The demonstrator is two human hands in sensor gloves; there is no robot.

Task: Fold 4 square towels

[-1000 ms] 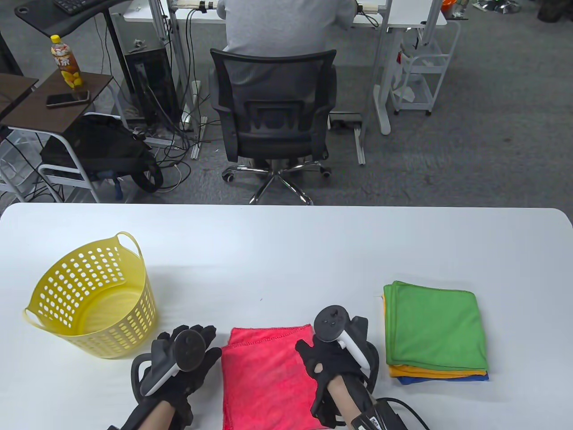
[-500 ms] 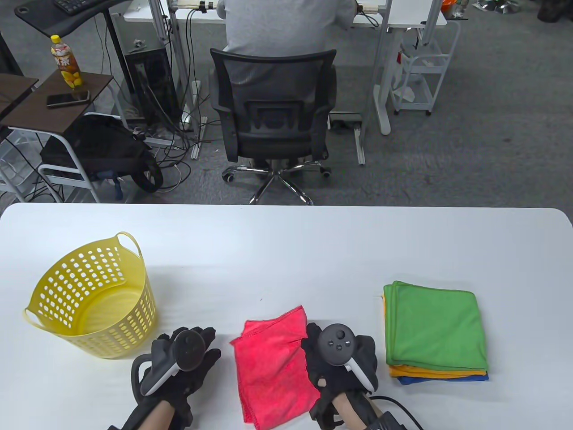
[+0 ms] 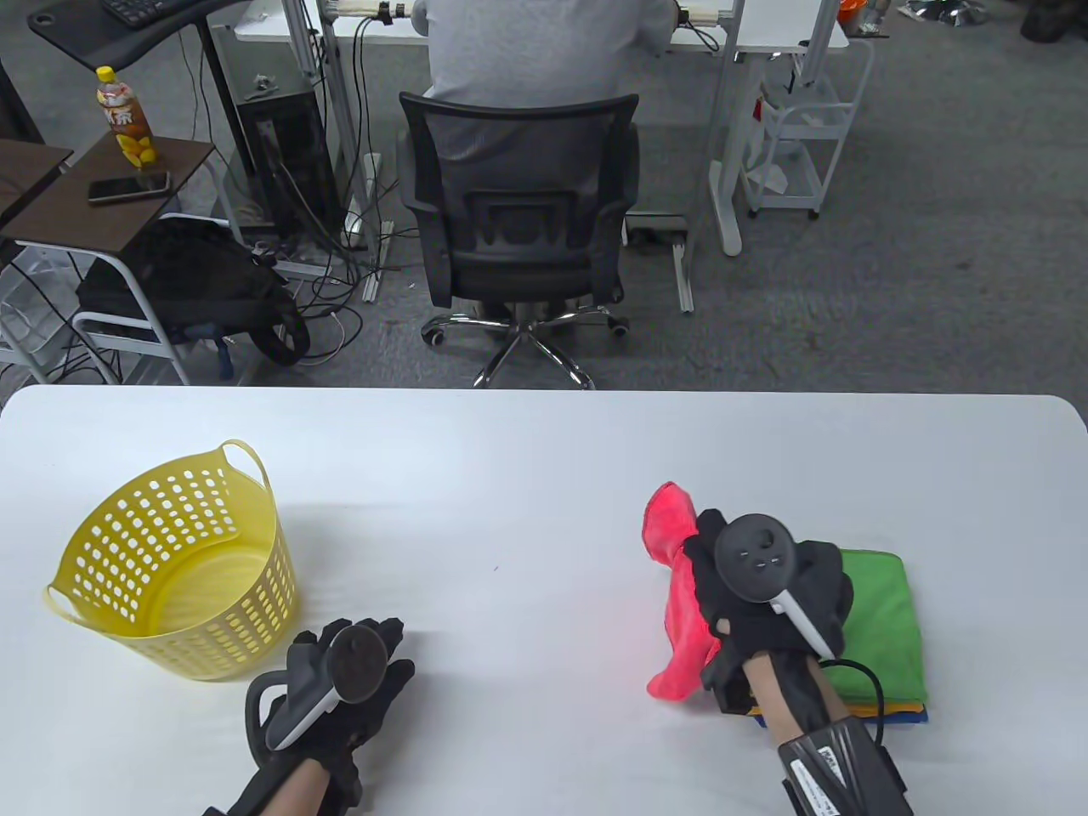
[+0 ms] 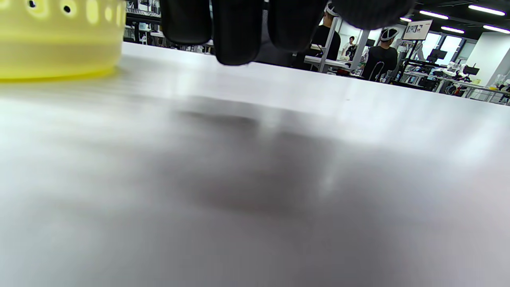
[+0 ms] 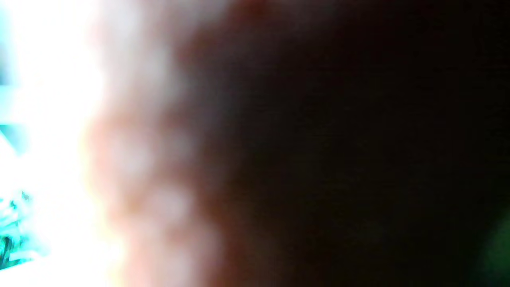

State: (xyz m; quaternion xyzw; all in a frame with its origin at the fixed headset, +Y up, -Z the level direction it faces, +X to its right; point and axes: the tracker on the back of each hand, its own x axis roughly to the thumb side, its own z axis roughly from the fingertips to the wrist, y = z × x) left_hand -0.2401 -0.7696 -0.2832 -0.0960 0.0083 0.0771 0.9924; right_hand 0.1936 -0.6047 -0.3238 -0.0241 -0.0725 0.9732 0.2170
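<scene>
My right hand [image 3: 722, 578] grips the folded red towel [image 3: 677, 612] and holds it lifted, hanging, at the left edge of the stack of folded towels. The stack has a green towel [image 3: 880, 620] on top, with an orange and a blue one [image 3: 901, 716] under it. The right wrist view is a dark red blur, covered by the towel. My left hand [image 3: 361, 654] rests flat on the white table [image 3: 510, 476], fingers spread, empty, just right of the yellow basket. Its fingers [image 4: 235, 28] hang over bare table in the left wrist view.
A yellow perforated basket [image 3: 174, 565] stands at the table's left, also in the left wrist view [image 4: 55, 40]. Beyond the table's far edge are an office chair [image 3: 523, 221] with a seated person and desks.
My right hand lifted the folded red towel off the table's front middle and carried it right to the stack. My left hand stayed in place.
</scene>
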